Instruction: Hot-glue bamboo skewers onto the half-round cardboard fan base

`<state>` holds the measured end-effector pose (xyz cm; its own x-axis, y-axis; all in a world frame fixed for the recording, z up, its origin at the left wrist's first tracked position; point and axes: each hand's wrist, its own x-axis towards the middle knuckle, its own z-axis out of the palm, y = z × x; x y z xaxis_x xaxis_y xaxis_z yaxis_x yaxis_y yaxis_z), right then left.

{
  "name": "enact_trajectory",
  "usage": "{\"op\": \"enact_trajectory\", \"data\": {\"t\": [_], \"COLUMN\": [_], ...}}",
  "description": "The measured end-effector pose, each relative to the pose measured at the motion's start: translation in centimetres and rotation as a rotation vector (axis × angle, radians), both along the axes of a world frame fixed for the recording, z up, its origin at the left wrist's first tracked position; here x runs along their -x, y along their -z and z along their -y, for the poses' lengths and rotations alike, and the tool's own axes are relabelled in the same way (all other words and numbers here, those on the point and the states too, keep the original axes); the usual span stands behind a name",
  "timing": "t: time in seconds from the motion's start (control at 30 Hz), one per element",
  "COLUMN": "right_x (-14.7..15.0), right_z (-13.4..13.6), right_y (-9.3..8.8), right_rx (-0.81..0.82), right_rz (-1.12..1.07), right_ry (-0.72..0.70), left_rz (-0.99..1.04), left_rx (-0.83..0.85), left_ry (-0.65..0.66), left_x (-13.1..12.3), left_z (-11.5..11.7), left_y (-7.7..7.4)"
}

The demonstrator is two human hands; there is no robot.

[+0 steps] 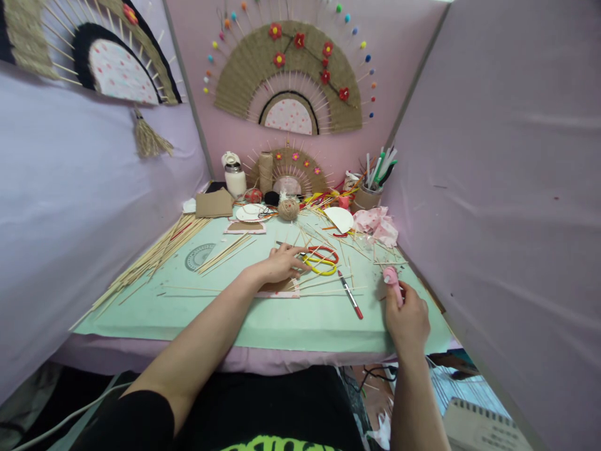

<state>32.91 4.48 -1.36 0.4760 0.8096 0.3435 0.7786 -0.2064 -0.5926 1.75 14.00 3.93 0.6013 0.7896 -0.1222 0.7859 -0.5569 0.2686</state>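
Observation:
My left hand (pixel 283 263) reaches over a piece of brown cardboard with a pink-patterned edge (pixel 286 292), fingers stretched out and apart. Its fingertips come close to the scissors (pixel 322 270) with red and yellow handles. Thin wooden sticks (pixel 331 290) lie around the cardboard and under the fingers; whether a fingertip presses on one is unclear. On the right, my right hand (pixel 407 316) is wrapped round a pink hot glue gun (pixel 393 282), held near the table's right side. Between the two hands lies a marker pen (pixel 350 295) with a red end.
A bundle of long sticks (pixel 145 263) runs along the table's left edge, with a protractor (pixel 200 257) beside it. Twine balls (pixel 288 209), a white bottle (pixel 235 180), pink cloth (pixel 378 224) and a pen holder (pixel 367 198) stand at the back. Decorated fans (pixel 300 69) hang on the walls.

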Motion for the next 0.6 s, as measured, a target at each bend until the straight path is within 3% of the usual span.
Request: {"op": "enact_trajectory", "data": {"t": [0.6], "right_x": [0.02], "right_z": [-0.05], "right_y": [-0.02], "right_rx": [-0.001], "right_rz": [0.000], "right_ry": [0.007], "left_rz": [-0.009], "left_rx": [-0.010], "left_ry": [0.007], "left_x": [0.03], "left_z": [-0.09], "left_y": [0.16]}}
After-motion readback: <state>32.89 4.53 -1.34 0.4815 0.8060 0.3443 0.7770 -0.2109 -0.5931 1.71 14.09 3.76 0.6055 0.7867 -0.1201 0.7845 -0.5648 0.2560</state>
